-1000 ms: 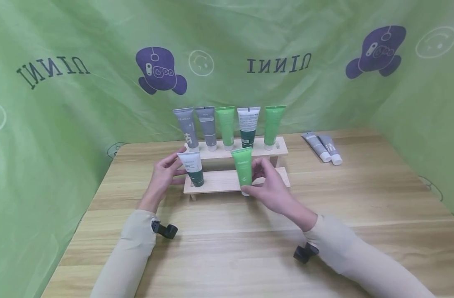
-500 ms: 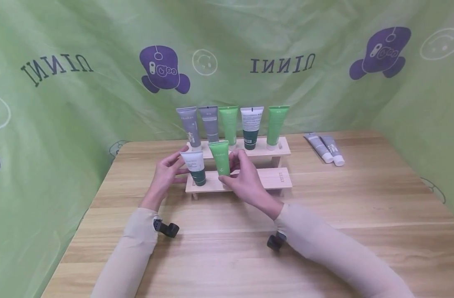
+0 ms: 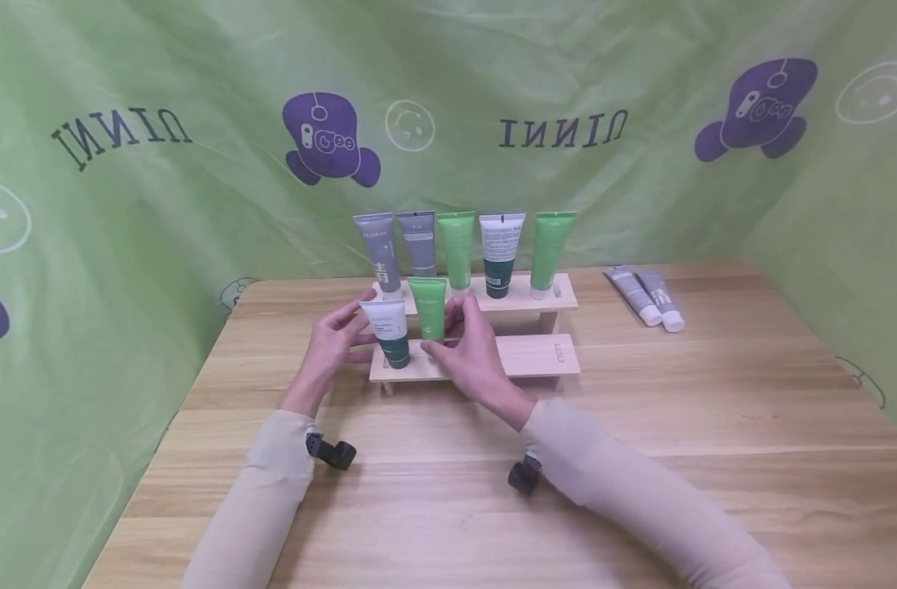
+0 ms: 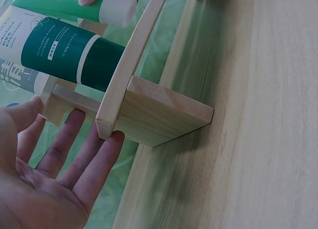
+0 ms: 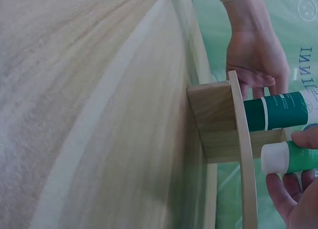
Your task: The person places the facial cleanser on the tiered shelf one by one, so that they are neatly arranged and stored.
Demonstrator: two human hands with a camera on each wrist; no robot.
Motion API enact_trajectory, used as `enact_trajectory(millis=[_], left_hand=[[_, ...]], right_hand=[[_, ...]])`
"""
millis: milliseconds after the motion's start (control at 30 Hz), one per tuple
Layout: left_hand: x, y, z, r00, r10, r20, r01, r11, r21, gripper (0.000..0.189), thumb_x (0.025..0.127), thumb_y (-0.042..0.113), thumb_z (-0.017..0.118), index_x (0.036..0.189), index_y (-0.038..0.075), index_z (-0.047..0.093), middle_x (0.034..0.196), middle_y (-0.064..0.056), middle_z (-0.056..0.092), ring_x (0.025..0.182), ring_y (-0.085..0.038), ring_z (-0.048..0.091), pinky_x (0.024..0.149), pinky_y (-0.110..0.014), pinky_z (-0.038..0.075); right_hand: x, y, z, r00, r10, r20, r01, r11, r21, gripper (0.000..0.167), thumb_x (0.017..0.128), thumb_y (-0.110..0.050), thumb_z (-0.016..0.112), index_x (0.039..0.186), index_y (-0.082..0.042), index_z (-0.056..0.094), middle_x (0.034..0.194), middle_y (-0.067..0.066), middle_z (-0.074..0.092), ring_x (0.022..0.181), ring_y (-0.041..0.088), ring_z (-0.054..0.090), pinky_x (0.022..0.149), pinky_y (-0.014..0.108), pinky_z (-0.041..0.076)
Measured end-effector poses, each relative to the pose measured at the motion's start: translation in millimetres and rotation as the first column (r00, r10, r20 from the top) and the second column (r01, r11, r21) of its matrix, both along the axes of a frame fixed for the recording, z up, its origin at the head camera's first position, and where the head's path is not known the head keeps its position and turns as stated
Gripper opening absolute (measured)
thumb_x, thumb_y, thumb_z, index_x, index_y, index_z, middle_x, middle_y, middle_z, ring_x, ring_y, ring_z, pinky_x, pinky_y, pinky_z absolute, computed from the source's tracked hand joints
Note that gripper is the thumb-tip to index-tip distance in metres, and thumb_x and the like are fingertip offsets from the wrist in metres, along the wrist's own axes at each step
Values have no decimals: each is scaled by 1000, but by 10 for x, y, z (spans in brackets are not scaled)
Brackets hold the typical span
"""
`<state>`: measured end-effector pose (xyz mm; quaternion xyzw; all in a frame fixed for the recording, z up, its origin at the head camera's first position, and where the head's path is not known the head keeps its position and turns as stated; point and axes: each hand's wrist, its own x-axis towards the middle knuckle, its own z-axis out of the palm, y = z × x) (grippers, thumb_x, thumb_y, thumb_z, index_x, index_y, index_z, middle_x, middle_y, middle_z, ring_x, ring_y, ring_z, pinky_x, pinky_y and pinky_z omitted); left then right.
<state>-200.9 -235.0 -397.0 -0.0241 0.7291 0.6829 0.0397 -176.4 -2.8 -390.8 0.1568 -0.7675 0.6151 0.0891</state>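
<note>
My right hand pinches a bright green squeeze tube between thumb and fingers. The tube is upright over the lower step of a wooden two-tier rack. In the right wrist view its white cap is a little apart from the board. Beside it, a white and dark-green tube stands cap down at the step's left end. My left hand is at the rack's left end. In the left wrist view its extended fingertips touch the lower step's end.
Along the upper step stand several tubes: two grey ones, two green ones and a white and dark-green one. Two more grey tubes lie on the wooden table at right. A green printed cloth hangs behind.
My right hand has carried the green tube leftward over the lower step, close to the white and dark-green tube. The left hand has stayed at the rack's end. The head view shifted slightly.
</note>
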Motion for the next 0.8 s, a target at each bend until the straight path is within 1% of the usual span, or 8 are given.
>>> enact_trajectory(millis=[200, 367, 500, 633, 800], left_hand=[[2, 0, -2, 1000, -3, 2, 3, 1000, -3, 52, 101, 34, 63, 149, 21, 50, 151, -13, 48, 107, -37, 67, 79, -46, 63], [4, -2, -2, 1000, -3, -2, 3, 1000, -3, 51, 101, 33, 62, 150, 21, 49, 152, -13, 47, 107, -37, 67, 80, -46, 63], [-1, -4, -6, 1000, -3, -2, 3, 1000, -5, 51, 102, 32, 62, 150, 21, 49, 152, -13, 47, 106, -36, 68, 81, -48, 62], [-1, -8, -12, 1000, -2, 4, 2, 1000, -7, 51, 101, 33, 62, 149, 21, 49, 152, -13, 47, 103, -31, 69, 83, -48, 62], [-8, -9, -20, 1000, 0, 2, 0, 1000, -11, 51, 102, 32, 62, 149, 21, 49, 152, -13, 47, 96, -23, 71, 84, -50, 61]], right_hand=[[47, -6, -36, 999, 10, 38, -10, 1000, 12, 50, 77, 8, 82, 112, -5, 47, 99, 10, 58, 91, 22, 60, 76, 27, 61], [64, 4, -62, 999, 26, 29, -26, 1000, 8, 50, 77, 11, 80, 113, -3, 47, 100, 12, 57, 92, 24, 60, 77, 29, 62], [66, 18, -84, 999, 25, 19, -25, 1000, 5, 50, 77, 11, 80, 113, -3, 48, 101, 12, 57, 92, 24, 60, 77, 28, 61], [71, 26, -106, 1000, 19, 15, -19, 1000, 1, 51, 77, 12, 80, 113, -3, 47, 101, 11, 56, 93, 23, 61, 77, 26, 61], [70, 32, -143, 1000, 22, -5, -22, 1000, -9, 51, 77, 13, 79, 113, -3, 47, 102, 11, 57, 93, 24, 61, 78, 29, 62]])
